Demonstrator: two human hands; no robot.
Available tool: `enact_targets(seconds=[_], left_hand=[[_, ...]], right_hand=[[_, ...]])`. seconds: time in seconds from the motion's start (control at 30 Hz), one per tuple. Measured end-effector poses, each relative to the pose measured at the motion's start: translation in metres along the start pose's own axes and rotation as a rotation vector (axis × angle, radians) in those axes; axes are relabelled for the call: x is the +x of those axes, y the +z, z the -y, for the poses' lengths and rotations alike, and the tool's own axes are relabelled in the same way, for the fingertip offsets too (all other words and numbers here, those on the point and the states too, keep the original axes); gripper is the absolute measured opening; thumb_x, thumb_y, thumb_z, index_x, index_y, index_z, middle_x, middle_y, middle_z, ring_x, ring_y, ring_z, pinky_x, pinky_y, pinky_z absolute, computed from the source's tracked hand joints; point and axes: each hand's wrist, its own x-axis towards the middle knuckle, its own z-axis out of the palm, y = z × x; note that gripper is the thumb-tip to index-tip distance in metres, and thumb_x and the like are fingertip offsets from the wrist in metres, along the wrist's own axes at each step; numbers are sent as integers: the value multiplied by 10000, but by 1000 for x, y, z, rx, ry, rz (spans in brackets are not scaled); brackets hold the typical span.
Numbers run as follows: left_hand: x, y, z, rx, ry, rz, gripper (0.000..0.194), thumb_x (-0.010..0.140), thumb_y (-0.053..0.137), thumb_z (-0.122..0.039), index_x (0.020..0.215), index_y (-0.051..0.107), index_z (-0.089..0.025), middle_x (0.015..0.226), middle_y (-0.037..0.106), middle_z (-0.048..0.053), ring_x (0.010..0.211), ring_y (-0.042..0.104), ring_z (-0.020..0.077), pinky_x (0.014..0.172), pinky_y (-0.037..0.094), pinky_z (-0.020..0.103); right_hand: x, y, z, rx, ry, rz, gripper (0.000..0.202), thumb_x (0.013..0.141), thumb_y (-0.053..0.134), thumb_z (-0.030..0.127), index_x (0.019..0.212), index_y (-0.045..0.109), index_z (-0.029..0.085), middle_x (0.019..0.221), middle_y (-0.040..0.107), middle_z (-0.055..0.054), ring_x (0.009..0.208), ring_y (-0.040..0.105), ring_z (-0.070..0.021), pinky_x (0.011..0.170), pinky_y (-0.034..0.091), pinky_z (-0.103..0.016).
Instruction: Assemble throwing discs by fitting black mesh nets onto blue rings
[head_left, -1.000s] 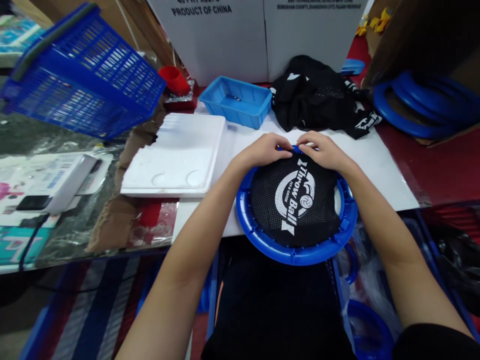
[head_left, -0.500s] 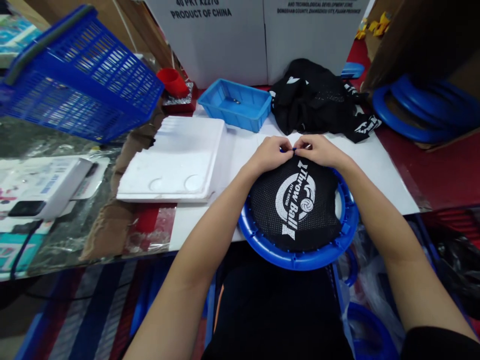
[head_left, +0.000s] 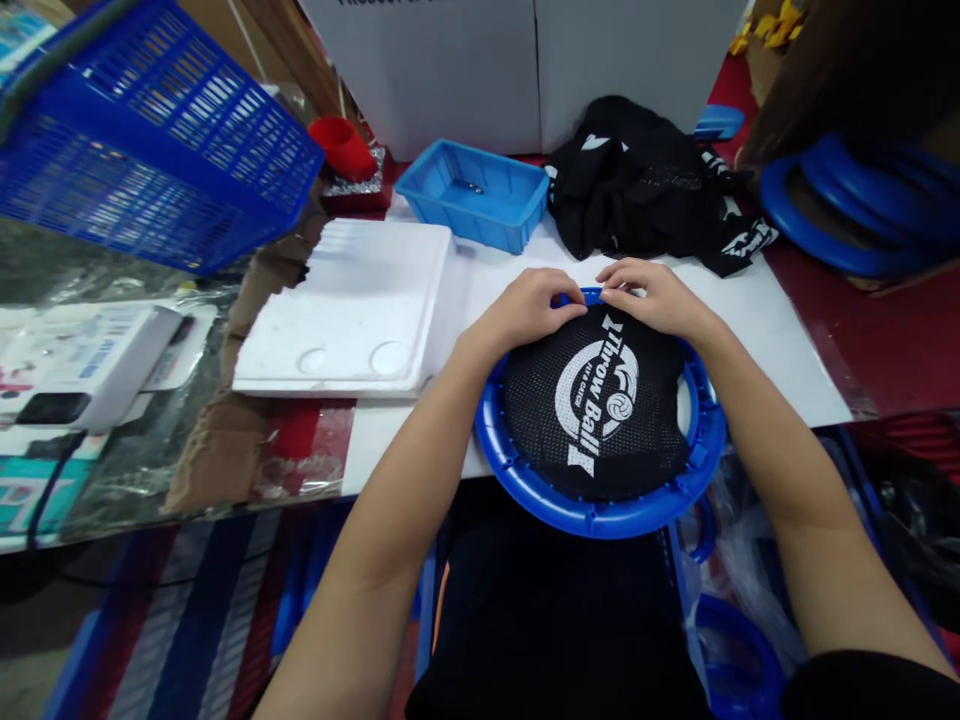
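Note:
A blue plastic ring [head_left: 540,500] rests at the table's front edge, tilted toward me. Inside it lies a round black mesh net [head_left: 540,400] printed with white "Throw Ball" lettering. At the right side a gap shows between net and ring. My left hand [head_left: 544,308] is closed at the far rim, thumb and fingers pinching the net's edge. Just to its right, my right hand [head_left: 649,295] is also closed on the net's edge at the rim. A short stretch of blue rim shows between the two hands. The fingertips partly hide what they grip.
Behind the ring stand a light-blue tray [head_left: 472,225] with small metal bits and a pile of black nets [head_left: 652,190]. White foam [head_left: 352,300] lies left, below a tilted blue basket [head_left: 165,130]. More blue rings [head_left: 847,215] sit at right. A large carton [head_left: 465,80] stands behind.
My hands have moved slightly apart from fingertips touching at the far rim, baring a bit of blue ring between them. The camera view has shifted a little.

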Motion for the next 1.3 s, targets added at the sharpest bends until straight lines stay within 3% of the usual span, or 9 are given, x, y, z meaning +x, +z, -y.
enact_targets(seconds=[0.1,0.23,0.37,0.47,0.57,0.7,0.87,1.1,1.3], left_hand=[[-4,0,-2,111,31,68,159,1017,710,-297,1046,842,-214,1063,845,87,1028,741,269,1023,549,445],[-5,-3,-2,168,14,123,220,1050,639,-270,1114,843,-217,1135,856,93,1099,749,283,1077,548,464],[-7,-12,0,89,-30,39,232,1001,647,-198,1121,846,-201,1177,853,102,1071,767,255,1053,578,427],[-8,-17,-2,23,-79,-68,212,978,664,-197,1086,847,-198,1123,857,97,1023,775,240,1001,599,399],[-8,-16,-7,-46,-100,-59,184,966,702,-239,1070,849,-203,1078,863,83,1010,785,237,980,607,388],[-8,-14,-11,-105,-114,31,164,868,815,-264,1014,850,-197,1042,864,77,951,787,234,961,618,389],[-9,-12,-19,-79,-205,-10,145,856,799,-241,984,847,-194,1002,863,74,915,778,232,934,615,384],[-11,-11,-32,73,-289,5,125,907,773,-265,982,857,-212,951,860,87,934,787,276,961,598,424],[-13,-27,-27,-73,-272,85,252,891,745,-202,1122,843,-231,1091,877,83,1056,825,287,1029,618,431]], right_hand=[[-9,-4,3,-108,-86,60,189,959,753,416,965,873,270,1318,823,-96,1255,741,-357,1172,546,-587],[-14,-9,1,-150,-62,110,233,973,751,403,1099,904,282,1407,801,-102,1349,718,-378,1238,515,-611],[-15,-14,2,-147,-33,140,254,994,728,396,1149,901,294,1451,779,-96,1389,696,-373,1268,494,-618],[-17,-15,7,-135,-55,93,248,1000,727,387,1175,887,316,1502,747,-82,1428,669,-363,1288,470,-626],[-17,-12,9,-109,-78,68,258,983,744,372,1203,874,333,1559,714,-66,1486,627,-367,1306,440,-632],[-12,-6,6,-99,-69,160,322,960,732,363,1253,861,321,1422,787,-75,1389,681,-373,1264,476,-618],[-8,-5,5,-108,-79,210,341,981,691,398,1271,837,295,1350,809,-83,1303,706,-355,1216,507,-574],[-7,-2,1,-91,-90,173,290,961,696,352,1212,821,280,1329,791,-91,1315,682,-356,1234,481,-590],[-7,0,-4,-82,-74,144,277,946,743,340,1207,823,293,1375,774,-94,1368,663,-359,1270,464,-608]])
